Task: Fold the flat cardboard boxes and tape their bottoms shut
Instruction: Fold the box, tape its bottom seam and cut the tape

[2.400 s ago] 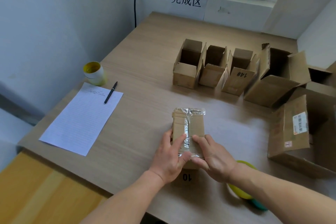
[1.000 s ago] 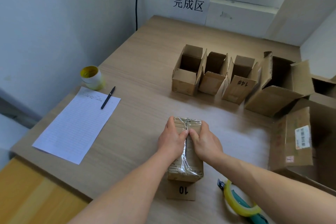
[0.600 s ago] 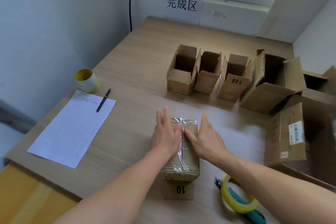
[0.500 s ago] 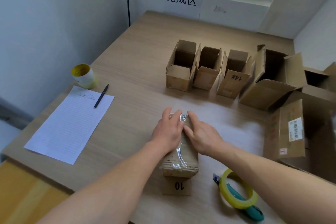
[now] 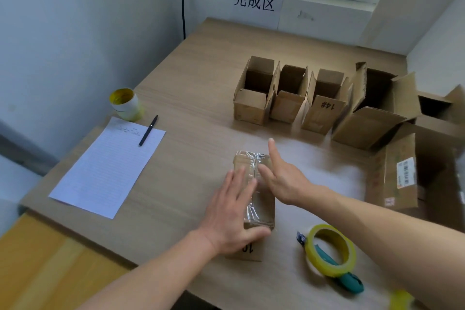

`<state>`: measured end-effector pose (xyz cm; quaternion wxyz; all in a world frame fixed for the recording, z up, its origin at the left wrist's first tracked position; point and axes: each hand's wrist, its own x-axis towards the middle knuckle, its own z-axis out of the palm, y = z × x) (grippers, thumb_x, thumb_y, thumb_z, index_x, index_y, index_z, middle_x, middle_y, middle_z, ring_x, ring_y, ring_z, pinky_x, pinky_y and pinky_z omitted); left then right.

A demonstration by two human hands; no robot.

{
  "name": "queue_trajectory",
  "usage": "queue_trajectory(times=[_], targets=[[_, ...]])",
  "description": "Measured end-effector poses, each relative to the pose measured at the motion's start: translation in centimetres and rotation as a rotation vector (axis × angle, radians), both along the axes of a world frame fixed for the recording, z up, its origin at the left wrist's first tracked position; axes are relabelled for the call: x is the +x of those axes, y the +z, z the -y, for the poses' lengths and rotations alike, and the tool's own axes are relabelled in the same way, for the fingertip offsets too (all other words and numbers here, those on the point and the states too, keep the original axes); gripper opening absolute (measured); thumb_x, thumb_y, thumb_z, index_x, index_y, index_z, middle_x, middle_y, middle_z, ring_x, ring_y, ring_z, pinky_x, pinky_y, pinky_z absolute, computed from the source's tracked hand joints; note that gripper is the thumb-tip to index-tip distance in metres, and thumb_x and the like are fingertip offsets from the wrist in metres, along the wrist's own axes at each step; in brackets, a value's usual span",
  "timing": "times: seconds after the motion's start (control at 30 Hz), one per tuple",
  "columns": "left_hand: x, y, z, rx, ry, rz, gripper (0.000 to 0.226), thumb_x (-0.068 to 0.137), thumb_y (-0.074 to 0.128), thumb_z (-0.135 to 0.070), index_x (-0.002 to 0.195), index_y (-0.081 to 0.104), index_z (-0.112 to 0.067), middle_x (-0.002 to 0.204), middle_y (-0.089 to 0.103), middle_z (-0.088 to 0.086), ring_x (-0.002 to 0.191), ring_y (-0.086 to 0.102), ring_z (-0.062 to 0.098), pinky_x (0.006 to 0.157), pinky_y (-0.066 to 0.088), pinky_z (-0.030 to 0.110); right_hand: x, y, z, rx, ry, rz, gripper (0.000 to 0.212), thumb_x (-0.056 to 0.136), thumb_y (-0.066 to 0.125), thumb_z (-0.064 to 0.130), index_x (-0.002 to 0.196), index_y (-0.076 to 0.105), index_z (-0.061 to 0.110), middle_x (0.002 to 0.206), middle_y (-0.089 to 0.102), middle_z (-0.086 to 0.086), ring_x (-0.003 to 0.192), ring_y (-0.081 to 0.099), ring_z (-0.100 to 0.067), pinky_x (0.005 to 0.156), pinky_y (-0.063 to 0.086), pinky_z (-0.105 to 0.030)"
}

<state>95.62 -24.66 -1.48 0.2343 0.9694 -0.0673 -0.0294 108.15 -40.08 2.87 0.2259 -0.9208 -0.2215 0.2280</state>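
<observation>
A small cardboard box [image 5: 263, 205] stands upside down on the table [image 5: 191, 113] near its front edge, with clear tape running along its closed bottom and a flap marked "10" at its near end. My left hand [image 5: 232, 211] lies flat on the box's left half, fingers straight. My right hand [image 5: 279, 176] rests open on the right half, fingers spread and straight. A tape dispenser [image 5: 332, 257] with a yellow roll and teal handle lies to the right of the box.
Three small folded boxes [image 5: 289, 100] stand open in a row further back. Larger open boxes [image 5: 375, 113] crowd the right side. A lined sheet [image 5: 108, 166] with a pen [image 5: 148, 130] and a tape roll [image 5: 125, 104] lie at left.
Both hands slid from the box's far end back toward me along the tape, and their fingers have straightened and spread.
</observation>
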Motion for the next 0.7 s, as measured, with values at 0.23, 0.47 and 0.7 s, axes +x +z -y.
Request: queue_trajectory(times=[0.23,0.47,0.7], targets=[[-0.1,-3.0,-0.9,0.029,-0.094,0.103,0.099,0.088,0.033,-0.078,0.145,0.041,0.004,0.158,0.014,0.030,0.145,0.018,0.047,0.115,0.020,0.056,-4.9,-3.7,4.8,-0.079,0.410,0.078,0.093,0.076,0.027,0.093,0.147,-0.020,0.056,0.164,0.003,-0.008,0.130,0.050,-0.039,0.106,0.044,-0.042],[0.6,-1.5,-3.0,0.081,-0.280,-0.196,0.100,0.089,0.030,-0.074,0.156,-0.009,-0.011,0.153,-0.039,0.004,0.147,-0.027,0.031,0.124,-0.004,0.043,-1.8,-2.8,5.4,-0.153,0.635,0.047,0.090,0.084,0.045,0.079,0.152,-0.006,0.052,0.157,0.031,-0.004,0.127,0.049,-0.032,0.104,0.040,-0.036],[2.1,0.1,-5.0,0.128,-0.406,-0.106,0.094,0.084,0.068,-0.055,0.155,0.022,-0.015,0.165,0.002,0.011,0.148,0.023,0.035,0.114,0.035,0.045,-2.5,-1.8,4.2,-0.257,0.642,0.268,0.090,0.087,0.054,0.069,0.157,0.005,0.041,0.126,0.058,-0.009,0.105,0.059,-0.032,0.084,0.042,-0.034]])
